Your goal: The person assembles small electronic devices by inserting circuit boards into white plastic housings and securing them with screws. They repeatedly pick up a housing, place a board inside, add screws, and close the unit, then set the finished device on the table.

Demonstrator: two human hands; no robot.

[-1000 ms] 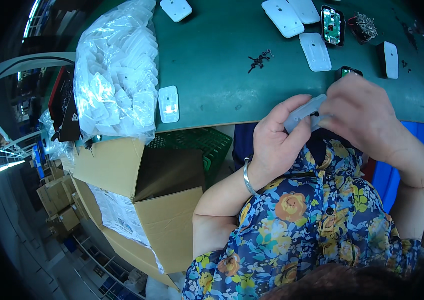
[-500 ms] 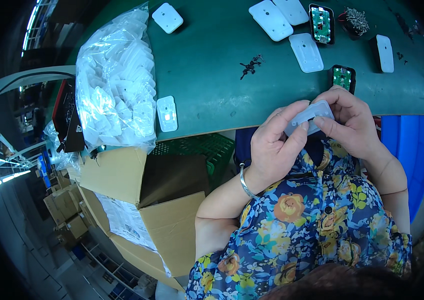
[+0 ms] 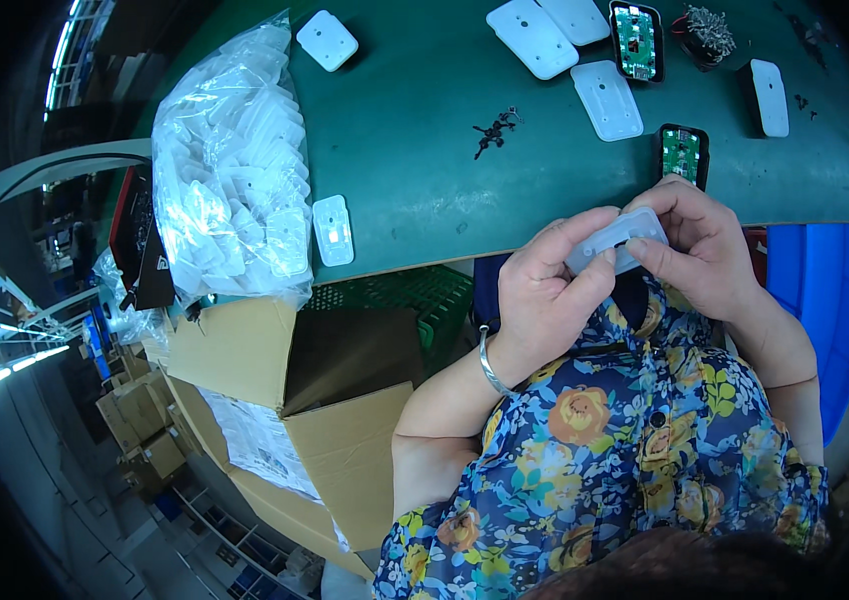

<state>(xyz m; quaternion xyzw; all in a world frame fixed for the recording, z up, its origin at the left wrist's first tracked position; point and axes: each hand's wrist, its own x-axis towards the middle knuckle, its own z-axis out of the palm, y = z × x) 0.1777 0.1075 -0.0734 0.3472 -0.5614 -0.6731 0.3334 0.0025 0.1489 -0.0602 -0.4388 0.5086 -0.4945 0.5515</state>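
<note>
Both hands hold one small white plastic cover (image 3: 617, 240) just in front of the green table's (image 3: 425, 150) near edge, above my flowered shirt. My left hand (image 3: 545, 290), with a metal bangle on its wrist, pinches the cover's left end. My right hand (image 3: 705, 250) grips its right end, fingers curled over the top. A black housing with a green circuit board (image 3: 684, 155) lies on the table right behind my right hand.
A clear bag of white plastic parts (image 3: 230, 190) sits at the table's left edge, a single white cover (image 3: 333, 230) beside it. More white covers (image 3: 605, 100), another board housing (image 3: 637, 38) and a wire bundle (image 3: 707, 35) lie farther back. An open cardboard box (image 3: 295, 400) and green crate (image 3: 415, 295) stand below.
Both hands with the white cover have shifted slightly left and toward the body; the view has drifted, so the table items sit lower and more to the left.
</note>
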